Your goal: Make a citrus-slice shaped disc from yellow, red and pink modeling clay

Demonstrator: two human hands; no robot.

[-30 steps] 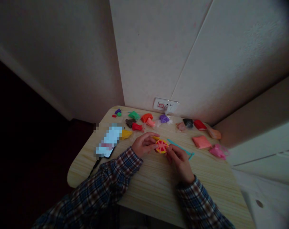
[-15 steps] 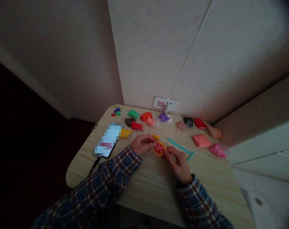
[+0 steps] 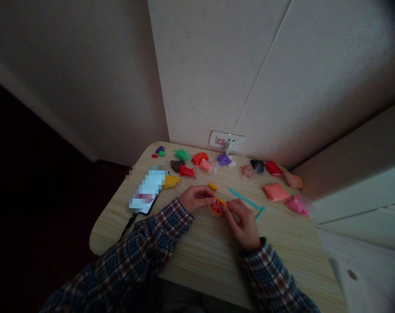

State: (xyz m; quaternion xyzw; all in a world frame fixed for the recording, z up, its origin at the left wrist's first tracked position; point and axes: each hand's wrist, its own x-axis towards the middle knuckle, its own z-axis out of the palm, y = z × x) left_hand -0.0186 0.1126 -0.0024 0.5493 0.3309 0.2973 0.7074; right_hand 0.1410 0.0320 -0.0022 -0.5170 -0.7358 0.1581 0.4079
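Between my two hands is a small round clay disc [image 3: 218, 207], red with yellow lines and a yellow rim. My left hand [image 3: 197, 198] pinches its left edge between thumb and fingers. On the opposite edge, the thumb and forefinger of my right hand [image 3: 241, 220] are closed. Just beyond the disc lies a small yellow clay piece [image 3: 212, 186]. Right of that, a long turquoise modelling tool [image 3: 244, 198] and a shorter turquoise tool [image 3: 260, 213] rest on the wooden table [image 3: 197, 261].
Several bags of coloured clay line the back, among them green [image 3: 182, 155], purple [image 3: 224, 160] and coral [image 3: 275, 191]. A phone [image 3: 148, 191] with a blurred screen lies at left, its cable [image 3: 128, 227] trailing off. A wall socket [image 3: 227, 140] sits behind the table.
The disc has tilted and turned slightly between my fingers, and it shows a narrower face now. Both hands have shifted only a little; the table's other things stay put.
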